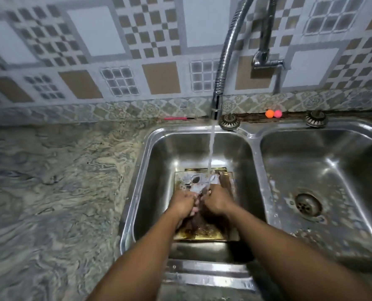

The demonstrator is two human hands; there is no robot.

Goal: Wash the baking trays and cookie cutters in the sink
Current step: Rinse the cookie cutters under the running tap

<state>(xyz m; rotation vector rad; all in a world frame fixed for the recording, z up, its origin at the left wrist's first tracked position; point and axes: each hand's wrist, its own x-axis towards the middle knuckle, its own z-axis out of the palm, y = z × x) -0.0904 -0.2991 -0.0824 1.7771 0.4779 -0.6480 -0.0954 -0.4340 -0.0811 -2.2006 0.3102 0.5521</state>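
Gold-coloured rectangular metal baking tray [202, 235] lies flat on the bottom of the left basin of a double stainless-steel sink [137, 183], w/ brown baked-on grime along its near edge & a pale wet patch toward its far end. Both hands are directly over the tray's middle, hiding that part of it: left hand [183, 202] over the tray's left half, right hand [217, 199] over its right half, knuckles up, the two meeting or nearly meeting at the fingers. Fingers of both curl down & inward, but blur and water hide what they grip, if anything, so can't tell if they hold the tray or sth smaller. A shiny silver bit [212, 180] shows just beyond the right hand's fingers, too blurred to identify. Thin stream of water [211, 153] from the chrome flexible-hose tap [224, 55] lands at the fingertips, over the tray's far half. Right basin [333, 161], w/ round drain [308, 204], is apart from the hands. Marbled grey-beige stone surface [50, 181] is left of the sink. Orange ball [269, 113] & pink ball [278, 113] sit touching on the back ledge under the patterned tiled wall [93, 31].
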